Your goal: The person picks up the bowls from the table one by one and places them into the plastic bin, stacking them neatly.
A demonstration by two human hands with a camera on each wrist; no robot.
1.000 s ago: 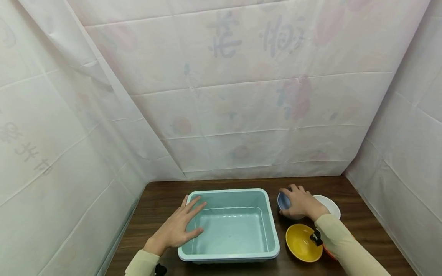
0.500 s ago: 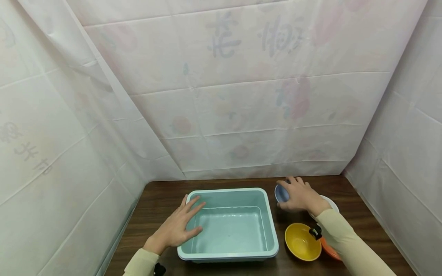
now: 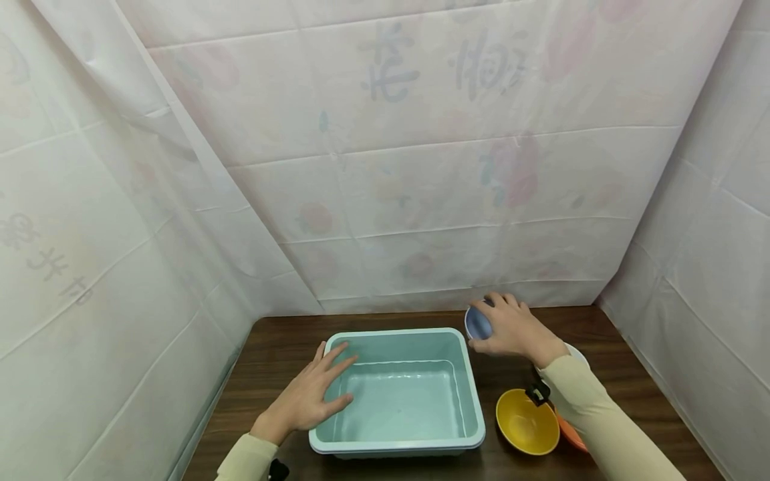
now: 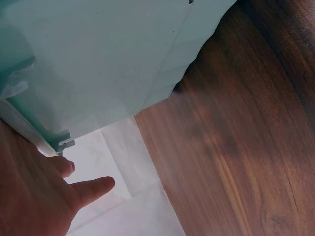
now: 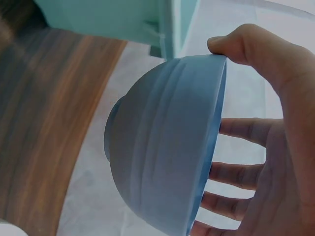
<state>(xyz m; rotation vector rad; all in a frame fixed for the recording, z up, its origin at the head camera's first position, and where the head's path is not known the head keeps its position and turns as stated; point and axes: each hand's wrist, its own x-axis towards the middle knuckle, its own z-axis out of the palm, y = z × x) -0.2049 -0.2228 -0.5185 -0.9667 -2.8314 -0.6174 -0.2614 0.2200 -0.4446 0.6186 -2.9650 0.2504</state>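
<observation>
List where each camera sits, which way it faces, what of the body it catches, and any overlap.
Head: on the person's head, facing forward and down at the table, tub and bowls; left hand, right hand and sleeves show.
Left wrist: on that wrist, looking past the hand at the tub's outside and the table; part of the left hand shows.
Right wrist: on that wrist, facing the blue bowl; the right hand's thumb and four fingers show.
Shared: head and right wrist both see the blue bowl.
</observation>
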